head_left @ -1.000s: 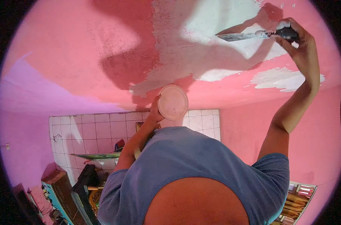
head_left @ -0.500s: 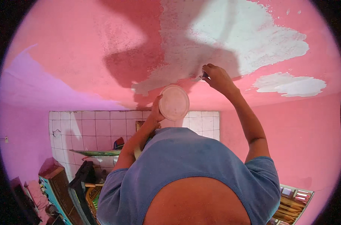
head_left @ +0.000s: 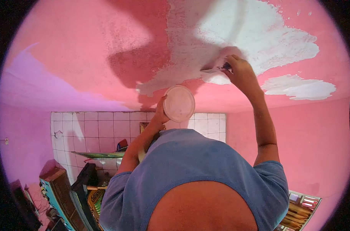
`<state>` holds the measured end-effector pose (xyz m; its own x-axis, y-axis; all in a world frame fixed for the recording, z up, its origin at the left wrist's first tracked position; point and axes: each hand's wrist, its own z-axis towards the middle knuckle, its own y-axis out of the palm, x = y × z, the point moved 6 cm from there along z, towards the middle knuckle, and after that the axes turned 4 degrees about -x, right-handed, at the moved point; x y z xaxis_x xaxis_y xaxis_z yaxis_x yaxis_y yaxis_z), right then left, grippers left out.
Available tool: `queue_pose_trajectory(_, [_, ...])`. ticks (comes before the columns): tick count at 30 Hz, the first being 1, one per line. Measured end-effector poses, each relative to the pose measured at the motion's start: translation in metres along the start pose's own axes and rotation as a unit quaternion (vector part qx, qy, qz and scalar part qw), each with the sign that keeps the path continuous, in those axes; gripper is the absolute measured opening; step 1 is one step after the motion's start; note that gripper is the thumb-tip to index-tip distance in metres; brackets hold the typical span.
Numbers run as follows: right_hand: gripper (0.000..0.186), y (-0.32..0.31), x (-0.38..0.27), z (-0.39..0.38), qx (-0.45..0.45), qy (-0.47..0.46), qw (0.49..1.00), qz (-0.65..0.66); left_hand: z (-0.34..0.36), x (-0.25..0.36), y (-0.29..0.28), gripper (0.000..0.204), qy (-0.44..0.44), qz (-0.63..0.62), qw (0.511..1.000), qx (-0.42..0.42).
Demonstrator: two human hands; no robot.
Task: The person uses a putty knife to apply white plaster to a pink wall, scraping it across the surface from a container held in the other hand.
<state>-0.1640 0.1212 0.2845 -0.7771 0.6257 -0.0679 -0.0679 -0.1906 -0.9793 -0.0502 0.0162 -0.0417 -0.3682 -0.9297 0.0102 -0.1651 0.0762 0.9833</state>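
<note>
My right hand (head_left: 239, 73) grips the dark handle of a putty knife (head_left: 213, 70), whose blade lies at the white filler patch (head_left: 259, 34) on the pink ceiling (head_left: 82, 46). A smaller white patch (head_left: 298, 87) sits to the right, beyond my hand. My left hand (head_left: 159, 111) holds a pale round container (head_left: 179, 104) by its left side, below the big patch and left of the knife. A shadow falls across the ceiling left of and around the blade.
A tiled wall (head_left: 90, 131) stands beyond my body, with pink and purple walls (head_left: 25, 127) either side. At the lower left are a wooden cabinet (head_left: 55, 177), a dark screen (head_left: 23, 200) and a chair (head_left: 96, 200). A window (head_left: 298, 211) shows at the lower right.
The knife swept in from the upper right toward the middle, low on the big patch, then moved slightly up and right. My left hand and the container have barely moved.
</note>
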Motion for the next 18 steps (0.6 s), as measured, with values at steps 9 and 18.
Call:
queue_pose_trajectory(9, [0.019,0.027,-0.015,-0.011,-0.024,-0.003,1.000,0.018,0.002,0.001,0.015,0.066,0.022,0.047,0.997,-0.058])
queue_pose_trajectory(18, [0.025,-0.049,-0.022,0.024,0.037,-0.079,0.995,0.048,-0.001,0.006,0.018,0.065,0.028,0.065,0.995,-0.068])
